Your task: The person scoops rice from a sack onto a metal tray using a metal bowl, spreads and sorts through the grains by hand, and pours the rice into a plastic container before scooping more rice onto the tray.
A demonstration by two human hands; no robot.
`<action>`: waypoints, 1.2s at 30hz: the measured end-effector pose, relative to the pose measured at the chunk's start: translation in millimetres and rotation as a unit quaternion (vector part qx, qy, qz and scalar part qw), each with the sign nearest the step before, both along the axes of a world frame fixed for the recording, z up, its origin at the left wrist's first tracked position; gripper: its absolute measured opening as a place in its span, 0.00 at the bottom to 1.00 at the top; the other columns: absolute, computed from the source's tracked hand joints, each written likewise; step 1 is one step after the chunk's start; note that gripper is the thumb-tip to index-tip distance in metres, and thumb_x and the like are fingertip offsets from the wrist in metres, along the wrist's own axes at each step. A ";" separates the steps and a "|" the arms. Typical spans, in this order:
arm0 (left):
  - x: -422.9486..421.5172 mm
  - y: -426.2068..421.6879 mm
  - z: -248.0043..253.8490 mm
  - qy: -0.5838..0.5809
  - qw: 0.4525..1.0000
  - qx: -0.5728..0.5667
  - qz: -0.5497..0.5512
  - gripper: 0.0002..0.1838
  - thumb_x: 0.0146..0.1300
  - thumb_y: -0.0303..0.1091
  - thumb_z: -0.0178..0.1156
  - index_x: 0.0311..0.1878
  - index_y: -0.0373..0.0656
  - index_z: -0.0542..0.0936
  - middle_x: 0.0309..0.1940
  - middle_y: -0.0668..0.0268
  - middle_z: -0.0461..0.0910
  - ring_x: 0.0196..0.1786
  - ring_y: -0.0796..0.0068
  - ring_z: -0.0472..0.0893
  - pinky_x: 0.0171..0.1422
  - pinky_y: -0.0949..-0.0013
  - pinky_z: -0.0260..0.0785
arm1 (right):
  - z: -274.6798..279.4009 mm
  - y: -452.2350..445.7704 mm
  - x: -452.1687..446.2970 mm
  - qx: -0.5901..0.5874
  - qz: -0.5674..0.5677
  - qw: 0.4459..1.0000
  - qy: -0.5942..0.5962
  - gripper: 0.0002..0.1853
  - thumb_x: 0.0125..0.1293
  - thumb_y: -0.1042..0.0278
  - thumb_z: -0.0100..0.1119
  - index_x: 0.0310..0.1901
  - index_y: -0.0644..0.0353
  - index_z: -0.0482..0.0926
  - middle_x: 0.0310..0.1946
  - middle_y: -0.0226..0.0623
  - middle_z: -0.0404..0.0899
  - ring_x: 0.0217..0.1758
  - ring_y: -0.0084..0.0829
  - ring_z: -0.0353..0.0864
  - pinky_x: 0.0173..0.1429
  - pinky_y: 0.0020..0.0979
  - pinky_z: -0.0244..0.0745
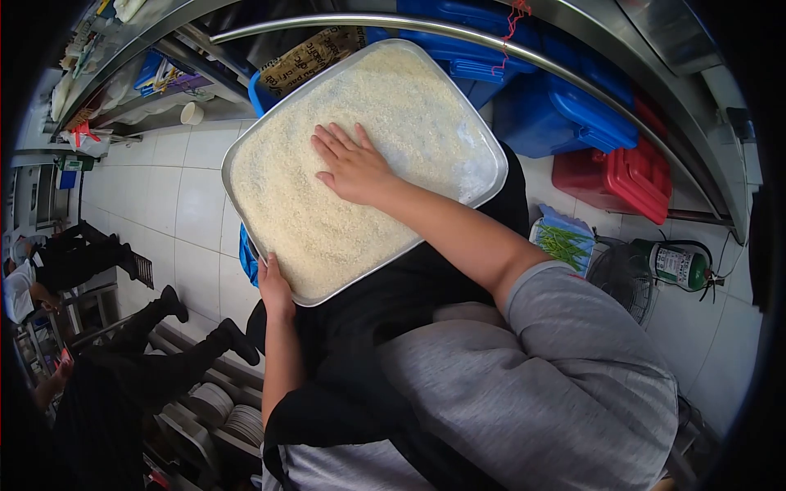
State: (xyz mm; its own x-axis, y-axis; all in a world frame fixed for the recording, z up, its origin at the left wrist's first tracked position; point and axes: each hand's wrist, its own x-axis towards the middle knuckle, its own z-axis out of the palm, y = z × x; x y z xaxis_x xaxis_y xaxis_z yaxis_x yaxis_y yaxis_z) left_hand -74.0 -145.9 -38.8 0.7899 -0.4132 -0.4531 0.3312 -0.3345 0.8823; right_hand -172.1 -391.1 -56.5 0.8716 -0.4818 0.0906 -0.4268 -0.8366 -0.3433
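Observation:
A wide metal tray with rounded corners rests tilted across my lap. Pale grains that look like uncooked rice cover most of it in a thin layer, with bare metal showing toward the right corner. My left hand grips the tray's rim at the lower left, the thumb over the edge and the other fingers hidden beneath. Lying on the grains near the middle, my right hand is palm down with its fingers spread, and nothing is held in it.
Blue lidded bins and a red bin stand under a metal rail. To the right are green vegetables, a fan and a green cylinder. At left, people are near stacked plates.

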 end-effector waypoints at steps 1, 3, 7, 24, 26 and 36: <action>0.5 0.4 -1.1 -0.002 1.000 0.004 0.001 0.21 0.72 0.37 0.43 0.62 0.34 0.64 0.56 0.59 0.73 0.56 0.71 0.72 0.63 0.70 0.60 | -1.1 -0.5 -8.8 -0.005 0.006 1.000 -0.004 0.32 0.70 0.48 0.35 0.70 0.57 0.50 0.73 0.34 0.44 0.77 0.33 0.39 0.75 0.49 0.31; 0.3 0.3 -0.6 0.004 1.000 -0.004 0.000 0.21 0.72 0.37 0.43 0.62 0.34 0.64 0.56 0.59 0.73 0.56 0.71 0.72 0.63 0.70 0.60 | -0.1 -3.9 -28.3 -0.012 0.013 1.000 -0.006 0.32 0.70 0.48 0.36 0.70 0.57 0.50 0.73 0.34 0.44 0.77 0.33 0.39 0.75 0.49 0.31; -2.9 -3.5 6.9 0.001 1.000 0.004 0.003 0.21 0.72 0.37 0.43 0.62 0.34 0.65 0.56 0.59 0.73 0.56 0.71 0.73 0.62 0.71 0.61 | 11.5 -10.0 -72.7 -0.025 0.012 0.999 0.030 0.33 0.70 0.49 0.38 0.70 0.57 0.50 0.73 0.35 0.43 0.77 0.34 0.39 0.75 0.49 0.31; -2.8 -1.7 4.5 0.010 1.000 -0.006 0.014 0.20 0.73 0.37 0.42 0.61 0.34 0.66 0.53 0.59 0.75 0.52 0.72 0.75 0.60 0.71 0.63 | 12.1 -62.5 -132.3 -0.063 -0.145 0.982 0.104 0.34 0.70 0.47 0.37 0.71 0.57 0.48 0.74 0.35 0.43 0.77 0.34 0.39 0.75 0.46 0.34; -1.4 -1.9 5.5 0.023 0.999 -0.008 0.025 0.20 0.73 0.37 0.42 0.60 0.34 0.67 0.52 0.59 0.75 0.52 0.72 0.75 0.59 0.71 0.63 | 17.6 -64.6 -129.1 -0.059 -0.150 0.984 0.075 0.33 0.70 0.49 0.39 0.71 0.58 0.48 0.73 0.36 0.44 0.76 0.35 0.40 0.75 0.46 0.35; 3.4 42.6 16.1 0.016 0.999 0.008 0.037 0.20 0.72 0.39 0.44 0.56 0.31 0.70 0.47 0.59 0.78 0.46 0.74 0.77 0.53 0.71 0.66 | 47.6 -86.2 -137.8 -0.056 -0.179 0.979 -0.083 0.27 0.70 0.57 0.43 0.67 0.59 0.57 0.70 0.41 0.55 0.72 0.41 0.53 0.70 0.43 0.49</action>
State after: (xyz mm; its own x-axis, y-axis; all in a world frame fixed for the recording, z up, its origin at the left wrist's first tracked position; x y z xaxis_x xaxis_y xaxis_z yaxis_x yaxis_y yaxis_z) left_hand -70.6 -103.3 -22.7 0.8030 -0.3470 -0.4846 0.3837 -0.3213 0.8658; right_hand -309.9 -477.2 -8.9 0.6177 -0.7323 0.2866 -0.6449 -0.6803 -0.3483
